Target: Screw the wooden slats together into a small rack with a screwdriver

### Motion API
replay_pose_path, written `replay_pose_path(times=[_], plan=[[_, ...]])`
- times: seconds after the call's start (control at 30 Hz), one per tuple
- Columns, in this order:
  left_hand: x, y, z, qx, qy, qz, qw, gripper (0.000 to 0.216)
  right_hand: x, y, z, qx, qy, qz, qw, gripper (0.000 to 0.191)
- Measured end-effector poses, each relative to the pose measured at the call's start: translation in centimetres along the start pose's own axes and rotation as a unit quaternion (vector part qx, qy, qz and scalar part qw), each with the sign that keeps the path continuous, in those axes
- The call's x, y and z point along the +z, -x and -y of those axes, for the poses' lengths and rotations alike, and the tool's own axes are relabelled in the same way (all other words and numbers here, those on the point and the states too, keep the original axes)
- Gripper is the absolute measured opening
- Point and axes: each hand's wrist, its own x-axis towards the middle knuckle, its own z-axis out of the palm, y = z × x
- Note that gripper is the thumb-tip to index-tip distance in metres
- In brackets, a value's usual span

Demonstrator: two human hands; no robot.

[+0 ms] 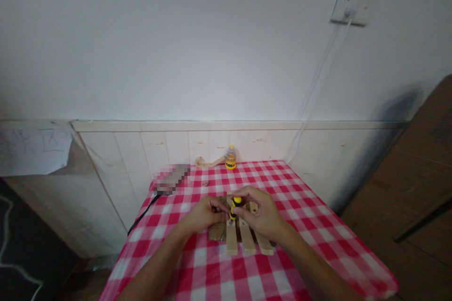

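Note:
A short screwdriver [237, 201] with a yellow and black handle stands nearly upright over the leftmost wooden slat [231, 242]. My right hand [263, 211] grips its upper part between thumb and fingers. My left hand [208, 213] is closed, with thumb and fingertips pinched at the screwdriver's lower end. Just below the tool, a small dark screw [231, 222] shows on the slat. Two more slats, a middle one [248, 243] and a right one [264, 244], fan out beside it, with dark spots like screws on them. Under the slats lies a brown piece [216, 232], partly hidden by my hands.
A red and white checked cloth [197, 273] covers the table. At its back edge stand a clear bottle with yellow parts [230, 157] and a curled pale strip [208, 163]. A blurred flat object [173, 178] with a black strap lies back left. A brown panel [406, 207] stands right.

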Motion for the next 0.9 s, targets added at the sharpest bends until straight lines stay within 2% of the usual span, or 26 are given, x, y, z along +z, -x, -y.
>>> replay_pose_path(times=[0.1, 0.27, 0.37, 0.47, 0.57, 0.73, 0.8, 0.9], plan=[[-0.1, 0.0, 0.3, -0.010, 0.009, -0.003, 1.000, 0.033, -0.4, -0.3, 0.3, -0.003, 0.006, 0.006, 1.000, 0.016], [-0.2, 0.0, 0.4, -0.014, 0.021, -0.014, 1.000, 0.037, -0.2, -0.4, 0.7, 0.016, 0.020, -0.022, 0.999, 0.015], [-0.4, -0.1, 0.4, -0.005, 0.024, -0.039, 0.999, 0.042, 0.1, -0.4, 0.5, 0.015, 0.013, -0.032, 0.999, 0.017], [-0.6, -0.3, 0.8, 0.011, 0.022, -0.083, 0.996, 0.048, 0.2, -0.2, 0.2, -0.015, 0.020, -0.035, 0.999, 0.016], [-0.5, -0.8, 1.5, 0.027, 0.003, -0.136, 0.990, 0.050, 0.0, 0.0, 0.2, -0.030, 0.035, -0.016, 0.999, 0.019], [-0.3, -1.2, 2.1, 0.056, -0.080, -0.224, 0.970, 0.044, -0.8, -0.3, 1.1, -0.015, 0.055, 0.008, 0.998, 0.028], [-0.2, -1.2, 2.1, 0.071, -0.116, -0.239, 0.961, 0.050, -1.1, -0.9, 1.6, -0.005, 0.052, 0.028, 0.998, 0.030], [-0.1, -1.1, 2.0, 0.085, -0.150, -0.222, 0.960, 0.052, -1.3, -1.9, 2.1, 0.017, 0.048, 0.066, 0.997, 0.034]])
